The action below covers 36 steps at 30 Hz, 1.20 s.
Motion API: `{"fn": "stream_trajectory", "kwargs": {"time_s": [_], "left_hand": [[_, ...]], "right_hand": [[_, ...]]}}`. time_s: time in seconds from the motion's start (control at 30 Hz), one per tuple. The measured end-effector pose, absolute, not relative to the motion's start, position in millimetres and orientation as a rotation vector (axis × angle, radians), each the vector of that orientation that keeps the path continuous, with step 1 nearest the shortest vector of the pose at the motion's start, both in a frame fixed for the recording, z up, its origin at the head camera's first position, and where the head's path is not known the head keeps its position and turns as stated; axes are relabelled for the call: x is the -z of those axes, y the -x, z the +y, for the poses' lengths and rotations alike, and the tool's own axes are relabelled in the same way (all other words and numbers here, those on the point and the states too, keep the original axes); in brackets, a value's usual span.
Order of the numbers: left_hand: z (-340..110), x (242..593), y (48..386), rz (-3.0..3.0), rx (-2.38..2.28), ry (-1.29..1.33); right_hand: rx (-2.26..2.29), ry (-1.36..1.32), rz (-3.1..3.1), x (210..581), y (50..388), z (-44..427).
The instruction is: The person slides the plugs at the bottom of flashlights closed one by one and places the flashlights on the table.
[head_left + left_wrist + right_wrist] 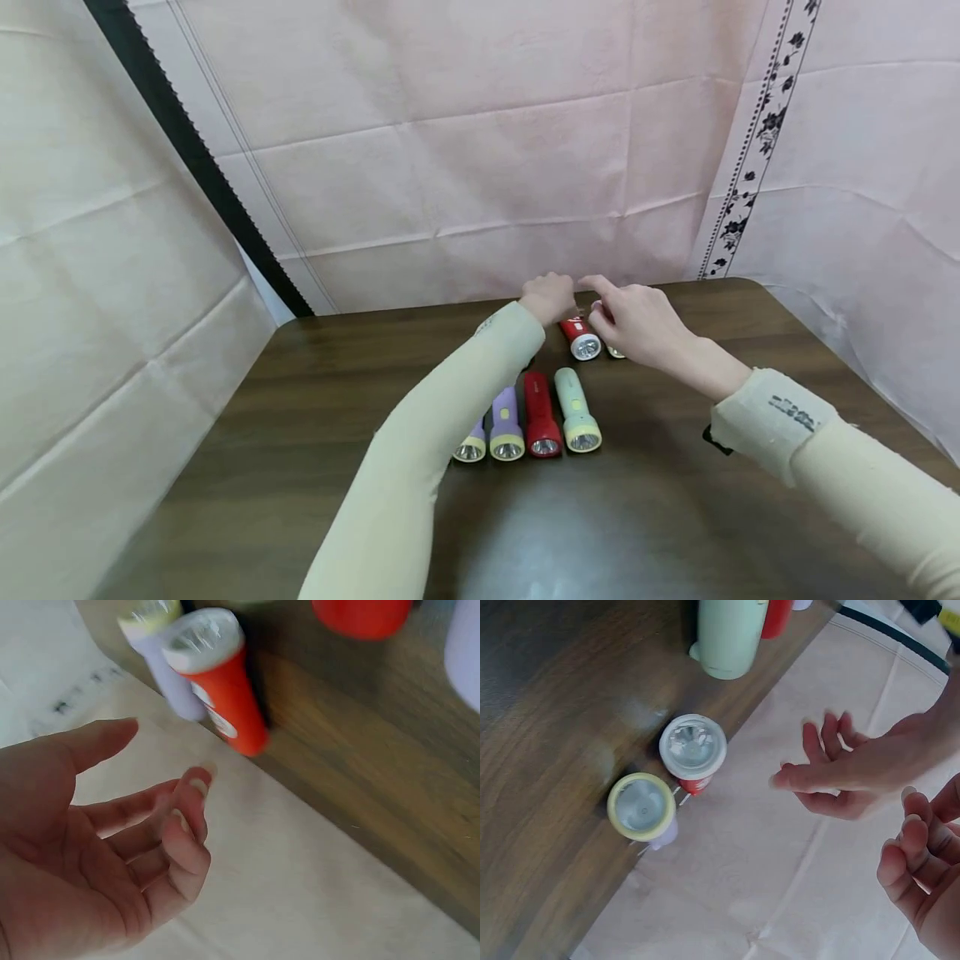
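Nearest on the brown wood-grain desk [247, 483], four flashlights show in a row, lenses toward the person: two lavender plastic ones with yellow rims [506, 421], one all-red [538, 408], one mint-green [573, 404]; the left sleeve [442, 433] may hide more. Beyond lie two: a red flashlight with a white rim [581, 337] and a lavender, yellow-rimmed one [640, 806]. Farthest, the left hand [550, 297] and right hand [637, 321] hover near this pair, each grip empty, fingers loosely bent. The step seems to be arranging flashlights; the next move probably calls for grasping or withdrawing.
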<state>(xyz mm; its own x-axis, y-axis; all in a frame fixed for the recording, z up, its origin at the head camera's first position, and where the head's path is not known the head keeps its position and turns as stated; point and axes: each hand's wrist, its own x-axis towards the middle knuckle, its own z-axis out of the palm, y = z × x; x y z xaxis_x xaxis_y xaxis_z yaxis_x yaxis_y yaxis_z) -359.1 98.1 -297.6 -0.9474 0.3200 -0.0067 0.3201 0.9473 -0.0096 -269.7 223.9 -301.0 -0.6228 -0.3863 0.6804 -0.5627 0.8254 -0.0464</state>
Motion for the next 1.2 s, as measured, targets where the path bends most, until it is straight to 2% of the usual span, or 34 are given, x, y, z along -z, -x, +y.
{"fn": "stream_trajectory", "kwargs": {"time_s": [0.27,0.43,0.6,0.77,1.2], "left_hand": [[104.8,316.9,385.5,3.003,-0.135,-0.259],[107.1,337.4,408.1,2.934,-0.213,-0.213],[100.9,341.5,403.2,2.932,-0.361,-0.211],[93.7,338.0,405.1,2.999,-0.372,-0.221],[71.9,297.0,390.2,3.146,-0.423,-0.411]], "right_hand": [[-0.333,-0.695,-2.317,299.0,268.0,220.8],[-0.334,-0.69,-2.339,297.3,264.7,215.4],[-0.335,-0.669,-2.37,299.3,261.9,216.8],[-0.336,-0.656,-2.397,305.4,262.0,223.4],[-0.314,-0.634,-2.415,304.9,267.2,238.9]]}}
